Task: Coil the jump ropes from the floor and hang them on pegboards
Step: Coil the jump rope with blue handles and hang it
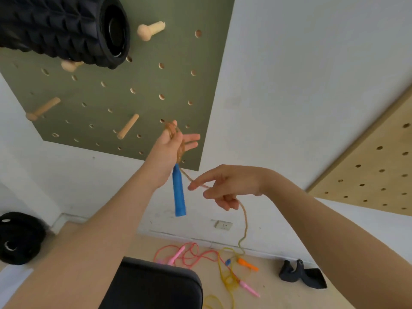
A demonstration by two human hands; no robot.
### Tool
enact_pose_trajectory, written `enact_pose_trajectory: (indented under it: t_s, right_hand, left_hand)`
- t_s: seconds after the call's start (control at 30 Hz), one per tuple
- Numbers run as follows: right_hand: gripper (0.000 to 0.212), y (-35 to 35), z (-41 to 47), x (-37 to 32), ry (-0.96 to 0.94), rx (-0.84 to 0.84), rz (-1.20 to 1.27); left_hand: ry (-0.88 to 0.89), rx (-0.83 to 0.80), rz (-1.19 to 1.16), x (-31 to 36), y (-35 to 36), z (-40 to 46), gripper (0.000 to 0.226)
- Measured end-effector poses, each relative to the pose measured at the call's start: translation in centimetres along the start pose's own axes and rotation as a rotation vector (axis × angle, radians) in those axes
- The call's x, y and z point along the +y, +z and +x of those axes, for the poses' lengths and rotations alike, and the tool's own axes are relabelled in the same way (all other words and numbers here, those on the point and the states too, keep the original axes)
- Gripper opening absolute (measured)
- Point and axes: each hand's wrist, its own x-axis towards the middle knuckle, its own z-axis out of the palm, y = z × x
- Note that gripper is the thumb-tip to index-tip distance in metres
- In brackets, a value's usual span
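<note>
My left hand (172, 144) is raised in front of the green pegboard (107, 94), fingers straight, with loops of a tan jump rope (244, 217) wound round the palm. The rope's blue handle (179, 192) hangs down below that hand. My right hand (225, 186) pinches the same rope a little lower and to the right; from there the rope drops to the floor. A pink jump rope (189, 253) and a yellow jump rope (227, 277) lie tangled on the floor by the wall, with an orange handle (247, 264) among them.
Wooden pegs (128, 126) stick out of the green pegboard, and a black foam roller (66, 27) rests on the upper ones. A wooden pegboard (374, 170) is on the right wall. A black weight plate (19, 237), a black padded seat (156, 286) and black grips (301, 273) are below.
</note>
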Motion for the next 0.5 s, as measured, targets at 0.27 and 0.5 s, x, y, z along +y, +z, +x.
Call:
enact_pose_trajectory:
  t_s: [0.27, 0.5]
  right_hand:
    - [0.016, -4.0, -0.1, -0.8, -0.292, 0.595, 0.243]
    - [0.027, -1.3, 2.7, 2.5, -0.275, 0.599, 0.361]
  left_hand:
    - [-0.184, -0.507, 0.044, 0.9, 0.7, -2.9, 0.069]
    - [0.023, -0.554, -0.353, 3.0, 1.6, -3.4, 0.054]
